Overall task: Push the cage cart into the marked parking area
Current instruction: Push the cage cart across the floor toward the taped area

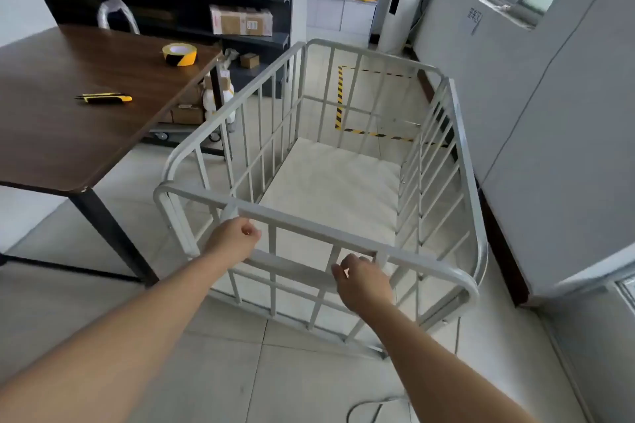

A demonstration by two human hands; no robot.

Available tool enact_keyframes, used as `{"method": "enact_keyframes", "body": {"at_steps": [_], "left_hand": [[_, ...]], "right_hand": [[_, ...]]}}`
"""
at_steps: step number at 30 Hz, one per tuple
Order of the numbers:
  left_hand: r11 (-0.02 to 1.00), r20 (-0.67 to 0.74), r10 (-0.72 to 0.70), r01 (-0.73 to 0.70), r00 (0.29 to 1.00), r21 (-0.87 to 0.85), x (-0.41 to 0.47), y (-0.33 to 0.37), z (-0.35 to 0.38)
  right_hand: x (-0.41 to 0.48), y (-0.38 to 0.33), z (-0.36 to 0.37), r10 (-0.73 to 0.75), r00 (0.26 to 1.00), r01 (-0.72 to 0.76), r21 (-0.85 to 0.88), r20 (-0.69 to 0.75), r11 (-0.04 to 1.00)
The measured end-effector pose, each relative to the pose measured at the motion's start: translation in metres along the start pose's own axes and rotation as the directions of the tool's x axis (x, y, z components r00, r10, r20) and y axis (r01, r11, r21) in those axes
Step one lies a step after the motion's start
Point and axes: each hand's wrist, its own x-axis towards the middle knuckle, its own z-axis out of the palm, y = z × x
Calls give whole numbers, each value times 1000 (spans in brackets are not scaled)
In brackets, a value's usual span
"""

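Cart point(330, 182): short of the taped bay point(374, 103) — none of it inside yet.
Left hand point(233, 239): fingers curled over near rail point(309, 232).
Right hand point(362, 282): same, wrapped on rail.
Left to do: roll ahead into bay — wall point(549, 96) close on right.

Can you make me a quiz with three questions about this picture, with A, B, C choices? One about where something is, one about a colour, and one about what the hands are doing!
1. Where is the tape roll?
A. on the brown table
B. inside the cart
C. on the floor

2. What colours mark the parking area on the floor?
A. red and white
B. yellow and black
C. all blue

3. What are the left hand and right hand doing?
A. cutting tape
B. holding a box
C. reaching at the near top bar of the cart

Answers: 1 A, it sits on the tabletop. 2 B, the tape is striped yellow and black. 3 C, both hands are at that bar.
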Motion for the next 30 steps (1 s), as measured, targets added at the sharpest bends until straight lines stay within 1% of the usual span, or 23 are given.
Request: {"method": "enact_keyframes", "body": {"at_steps": [2,4,7,10,13,18,21,27,30], "left_hand": [[974,17,90,-92,996,206,0,-5,0],[911,61,173,-183,983,369,1,-14,3],[842,176,208,-267,962,468,5,-24,6],[798,283,216,-336,934,501,10,-28,5],[730,370,223,-406,902,550,18,-32,5],[635,495,193,-492,847,596,28,-39,8],[607,537,166,-515,827,605,31,-40,8],[566,586,149,-554,797,610,33,-37,7],[559,596,166,-573,786,600,35,-37,9]], "right_hand": [[-2,0,6,-22,1000,21,-81,-5,996],[-3,2,15,-38,999,37,-126,-10,991],[-1,6,26,-73,997,70,-194,-5,978],[1,6,34,-104,994,98,-209,-19,973],[2,8,41,-161,986,151,-202,-35,968],[11,12,49,-183,983,176,-176,-27,968],[15,16,54,-216,975,204,-195,-44,960],[18,21,52,-256,966,245,-177,-44,953],[18,24,50,-268,963,255,-201,-37,946]]}}
